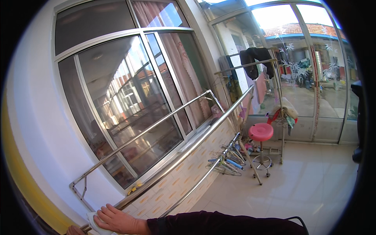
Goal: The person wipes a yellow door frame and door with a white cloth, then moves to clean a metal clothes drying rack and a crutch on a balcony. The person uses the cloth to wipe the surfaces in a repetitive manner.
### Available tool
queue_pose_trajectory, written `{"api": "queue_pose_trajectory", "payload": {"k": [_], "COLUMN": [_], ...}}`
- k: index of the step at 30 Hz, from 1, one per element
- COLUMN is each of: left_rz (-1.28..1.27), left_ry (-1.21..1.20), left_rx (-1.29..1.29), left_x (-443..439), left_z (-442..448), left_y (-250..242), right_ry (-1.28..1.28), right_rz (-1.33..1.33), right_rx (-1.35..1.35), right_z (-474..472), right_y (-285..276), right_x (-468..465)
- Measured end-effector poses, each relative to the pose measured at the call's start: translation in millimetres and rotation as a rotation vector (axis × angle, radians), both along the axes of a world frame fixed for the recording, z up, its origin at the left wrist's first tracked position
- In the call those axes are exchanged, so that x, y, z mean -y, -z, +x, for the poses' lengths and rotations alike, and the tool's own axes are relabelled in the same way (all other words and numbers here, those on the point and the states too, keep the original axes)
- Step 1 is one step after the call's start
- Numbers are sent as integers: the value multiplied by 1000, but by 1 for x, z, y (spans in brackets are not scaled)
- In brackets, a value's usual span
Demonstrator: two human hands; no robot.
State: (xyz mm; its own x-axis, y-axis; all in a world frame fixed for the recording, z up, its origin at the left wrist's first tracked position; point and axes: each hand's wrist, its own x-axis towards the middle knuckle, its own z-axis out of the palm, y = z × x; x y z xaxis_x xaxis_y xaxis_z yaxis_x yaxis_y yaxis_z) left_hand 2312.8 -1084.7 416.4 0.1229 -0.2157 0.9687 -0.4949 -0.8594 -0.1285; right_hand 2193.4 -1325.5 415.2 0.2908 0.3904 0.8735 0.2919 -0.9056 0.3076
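Observation:
At the lower left, my right hand (117, 218) presses a white cloth (95, 224) around the thick metal rail (182, 155) of a drying rack. The fingers lie over the cloth and the top of the rail. A dark sleeve (223, 223) covers my right arm. Close by, at the bottom edge, my left hand (74, 230) grips the near end of the same rail; only its fingers show. The rail slants up and away to the right. Behind it runs a thinner upper bar (141, 133), and a lower bar (191, 189) sits beneath.
Several clothes hangers (227, 163) hang bunched on the lower bar. Beyond them stands a pink round stool (260, 131) on casters. Another rack holds dark clothing (255, 60). A sliding window (123, 97) fills the left wall, and glass panels (293, 97) face a yard. Pale floor tiles (308, 182) spread at right.

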Motion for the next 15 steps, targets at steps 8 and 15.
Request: {"api": "queue_pose_trajectory", "payload": {"k": [8,15], "left_rz": [40,126], "left_ry": [-38,-112], "left_rx": [30,65], "left_x": [0,-6], "left_z": [4,10], "left_y": [3,3], "right_ry": [96,133], "right_rz": [-37,40], "right_rx": [111,49], "right_z": [-72,-160], "right_y": [4,-7], "right_x": [137,271]}}
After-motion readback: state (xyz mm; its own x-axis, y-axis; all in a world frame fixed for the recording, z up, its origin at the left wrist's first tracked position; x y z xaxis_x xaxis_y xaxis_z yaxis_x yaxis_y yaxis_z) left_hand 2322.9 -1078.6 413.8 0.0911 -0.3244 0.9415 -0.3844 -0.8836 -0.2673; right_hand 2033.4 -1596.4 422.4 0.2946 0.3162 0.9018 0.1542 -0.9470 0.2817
